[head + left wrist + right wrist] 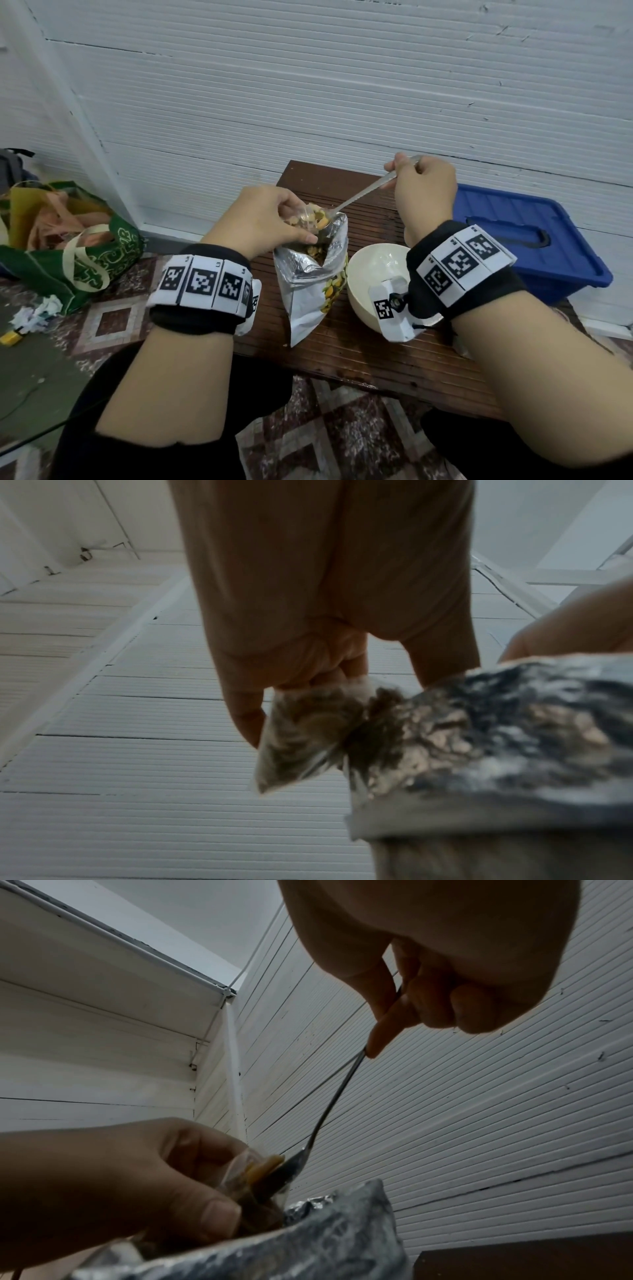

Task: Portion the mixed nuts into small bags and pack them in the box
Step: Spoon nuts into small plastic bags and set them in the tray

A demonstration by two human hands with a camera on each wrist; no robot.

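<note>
Nuts (317, 216) on spoon (363, 192); right grip (423, 192) curled round handle; left grip (270, 219) pinching small bag (308, 734).

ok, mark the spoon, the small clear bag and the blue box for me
spoon (368, 192): head view, middle of the metal handle.
small clear bag (301, 739): left wrist view, nut-filled body below the fingers.
blue box (534, 236): head view, top of the lid near its handle.

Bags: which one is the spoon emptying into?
The small clear bag pinched by the left hand, held above the open foil bag; the green tote sits apart.
</note>
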